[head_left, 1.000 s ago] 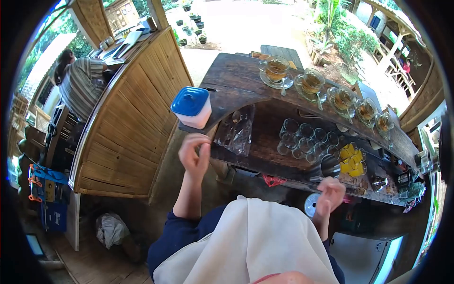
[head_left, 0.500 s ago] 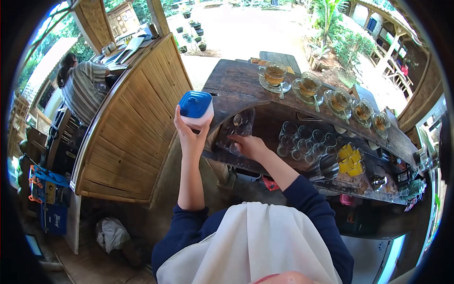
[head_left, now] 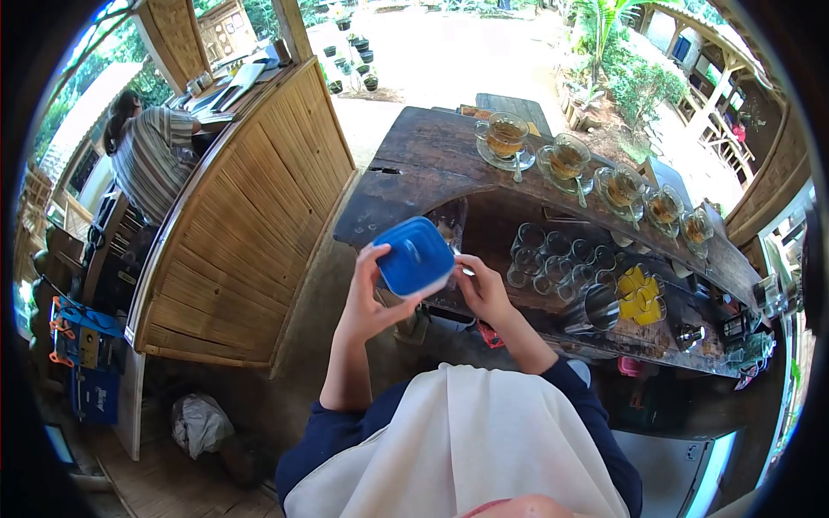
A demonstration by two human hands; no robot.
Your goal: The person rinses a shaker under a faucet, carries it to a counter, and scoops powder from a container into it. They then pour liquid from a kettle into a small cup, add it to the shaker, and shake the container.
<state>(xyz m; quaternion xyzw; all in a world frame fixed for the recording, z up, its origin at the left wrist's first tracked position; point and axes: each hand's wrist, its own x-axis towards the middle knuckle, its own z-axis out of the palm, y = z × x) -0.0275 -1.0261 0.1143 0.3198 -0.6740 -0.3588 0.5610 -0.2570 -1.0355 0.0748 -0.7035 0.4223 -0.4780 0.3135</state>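
I hold a white container with a blue lid [head_left: 415, 255] in front of me, between both hands. My left hand [head_left: 369, 298] grips its left side and underside. On its right side, my right hand [head_left: 482, 288] has fingers at the lid's edge. The container hangs over the lower wooden shelf [head_left: 518, 302] below the dark wooden counter [head_left: 414, 173].
Several glass cups of tea on saucers [head_left: 505, 138] line the counter's far edge. Empty glasses [head_left: 553, 255], a metal cup [head_left: 600, 304] and yellow pieces [head_left: 641, 292] sit on the lower shelf. A bamboo partition [head_left: 242, 224] stands left; a person in a striped shirt [head_left: 147, 160] works behind it.
My left hand took the blue-lidded container off the counter's corner and brought it down toward me. My right hand came up from the lower right, reached across the shelf, then joined the container.
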